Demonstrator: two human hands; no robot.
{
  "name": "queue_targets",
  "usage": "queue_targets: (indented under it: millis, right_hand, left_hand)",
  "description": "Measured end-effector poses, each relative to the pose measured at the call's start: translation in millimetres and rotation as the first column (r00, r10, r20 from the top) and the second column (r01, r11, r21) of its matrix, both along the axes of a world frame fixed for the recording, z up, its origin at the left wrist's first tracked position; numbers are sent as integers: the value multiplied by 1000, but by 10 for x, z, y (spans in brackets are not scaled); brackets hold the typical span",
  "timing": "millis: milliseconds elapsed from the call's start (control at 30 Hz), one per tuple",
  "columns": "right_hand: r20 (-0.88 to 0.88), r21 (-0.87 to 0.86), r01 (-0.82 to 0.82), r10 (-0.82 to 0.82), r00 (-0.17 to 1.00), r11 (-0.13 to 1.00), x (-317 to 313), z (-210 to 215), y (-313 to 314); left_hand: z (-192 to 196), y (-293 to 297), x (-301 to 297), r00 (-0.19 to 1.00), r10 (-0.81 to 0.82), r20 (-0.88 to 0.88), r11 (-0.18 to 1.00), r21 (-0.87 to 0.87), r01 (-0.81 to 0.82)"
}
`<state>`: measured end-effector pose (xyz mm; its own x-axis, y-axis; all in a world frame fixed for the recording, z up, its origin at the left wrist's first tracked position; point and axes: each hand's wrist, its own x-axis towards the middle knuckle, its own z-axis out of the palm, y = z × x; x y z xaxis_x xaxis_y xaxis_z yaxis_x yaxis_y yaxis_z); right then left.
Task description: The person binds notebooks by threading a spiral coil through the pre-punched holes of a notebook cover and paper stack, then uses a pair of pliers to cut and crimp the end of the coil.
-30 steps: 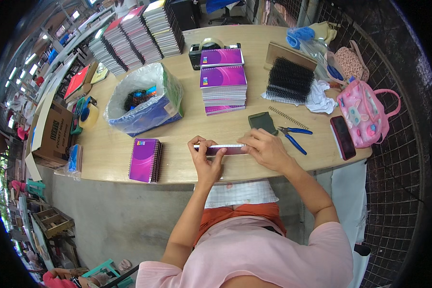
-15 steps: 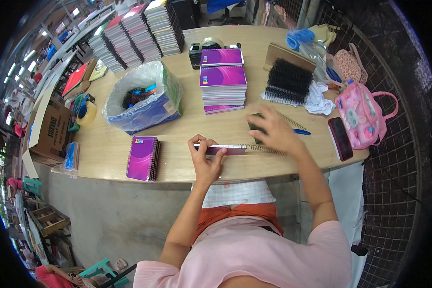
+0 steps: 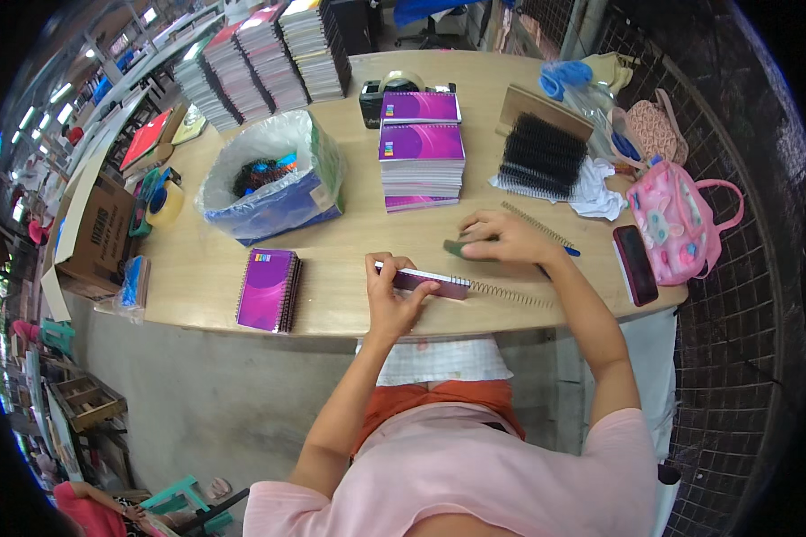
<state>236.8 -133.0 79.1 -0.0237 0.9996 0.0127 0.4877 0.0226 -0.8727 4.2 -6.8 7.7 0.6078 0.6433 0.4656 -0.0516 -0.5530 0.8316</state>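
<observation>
1. On the worktop (image 3: 188, 291), no coils are seen on the middle notebook stack (image 3: 423, 170); binding there is judged left.
2. The left notebook pile (image 3: 267, 288) is already coiled.
3. Near the front edge, one thin notebook (image 3: 443, 285) is gripped by the fingers of the left hand (image 3: 392, 297).
4. A wire coil (image 3: 510, 294) is seen protruding from its right end; insertion is judged unfinished.
5. A green pad (image 3: 458, 248) is gripped by the fingers of the right hand (image 3: 508, 237).

The pliers (image 3: 571, 252) are largely covered by the right hand (image 3: 503, 235) and forearm (image 3: 593, 313); the green pad (image 3: 454, 248) is partly concealed; a blue sheet (image 3: 421, 9) is cropped above.
</observation>
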Motion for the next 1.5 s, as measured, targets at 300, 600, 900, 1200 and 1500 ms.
queue_targets:
  millis: [300,600,900,1200,1500]
  right_hand:
    - [-153,-21,-22,18,988,1000,-85,30,-8]
    - [447,-112,134,-71,892,985,-243,78,40]
    - [26,-56,153,-152,988,987,-200,-57,51]
    - [119,-15,120,-118,986,993,-317,51,145]
    - [-52,24,103,-102,993,994,-297,-140,211]
  left_hand:
    - [-6,-18,50,1000,-8,0,1000,-12,8]
    - [-56,-34,95,999,-34,5,999,-34,34]
    - [-65,-48,141,997,-70,34,996,-44,72]
    - [-103,-47,126,995,-95,38,988,-120,99]
    - [-206,379,-149,887,-301,350,619,-636,461]
